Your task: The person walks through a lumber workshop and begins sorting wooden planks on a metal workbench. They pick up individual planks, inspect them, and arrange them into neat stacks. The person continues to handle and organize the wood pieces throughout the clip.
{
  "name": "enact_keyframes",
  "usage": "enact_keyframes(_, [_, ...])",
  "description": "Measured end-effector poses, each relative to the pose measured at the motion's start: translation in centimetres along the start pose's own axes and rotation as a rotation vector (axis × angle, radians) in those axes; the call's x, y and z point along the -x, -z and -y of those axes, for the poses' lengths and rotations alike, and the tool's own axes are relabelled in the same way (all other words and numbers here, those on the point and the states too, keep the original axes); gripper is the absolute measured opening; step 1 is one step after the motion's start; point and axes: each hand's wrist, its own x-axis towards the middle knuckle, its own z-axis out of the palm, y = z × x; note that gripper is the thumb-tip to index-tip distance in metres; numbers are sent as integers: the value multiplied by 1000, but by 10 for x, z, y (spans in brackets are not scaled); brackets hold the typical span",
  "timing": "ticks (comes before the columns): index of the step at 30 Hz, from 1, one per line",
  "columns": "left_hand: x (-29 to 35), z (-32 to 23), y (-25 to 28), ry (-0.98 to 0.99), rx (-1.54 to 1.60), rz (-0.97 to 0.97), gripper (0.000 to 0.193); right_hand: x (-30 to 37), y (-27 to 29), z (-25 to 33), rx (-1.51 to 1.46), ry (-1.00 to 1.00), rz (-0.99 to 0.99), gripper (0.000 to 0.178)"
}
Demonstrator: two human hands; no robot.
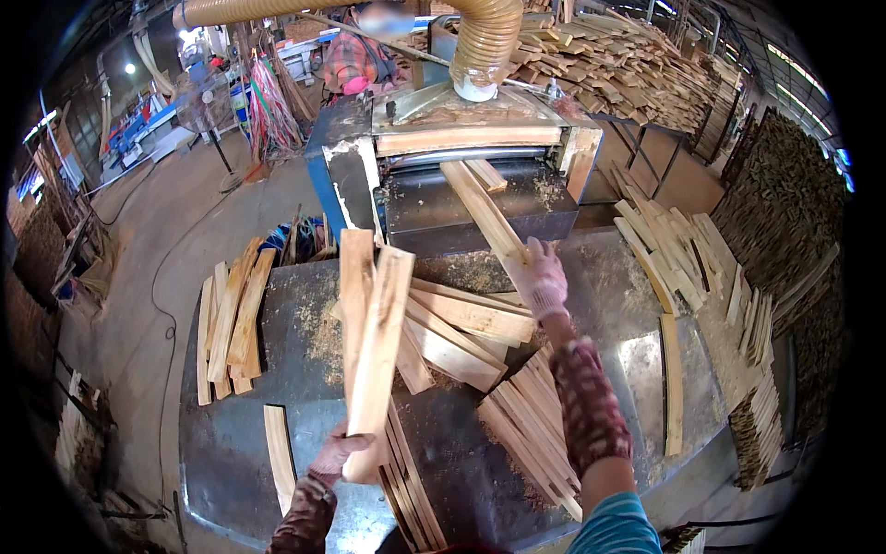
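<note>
My right hand (540,277), in a pale knitted glove, grips the near end of a long wooden board (484,212). The board's far end lies at the roller opening of a planer-like machine (471,143), beside a short board piece (486,175) on the machine's bed. Lower and to the left, my left hand (340,452) is closed around the lower end of a wooden board (380,355), held tilted up above the metal table. A second board (356,295) stands behind it, overlapped by it; whether the hand also holds that one is unclear.
The metal table (231,452) bears a crossed heap of boards (471,319), a stack (531,425) near my right forearm and another stack (235,323) at left. A ribbed duct (484,46) rises from the machine. Behind it, a person (355,60) stands near a large wood pile (618,65).
</note>
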Motion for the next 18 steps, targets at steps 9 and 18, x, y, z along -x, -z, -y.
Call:
enact_keyframes(9, [124,76,64,-119,154,-174,62,153,-15,45,-122,-138,536,85])
enact_keyframes(18, [174,201,10,131,-378,-141,63,564,45,37,-140,351,923,78])
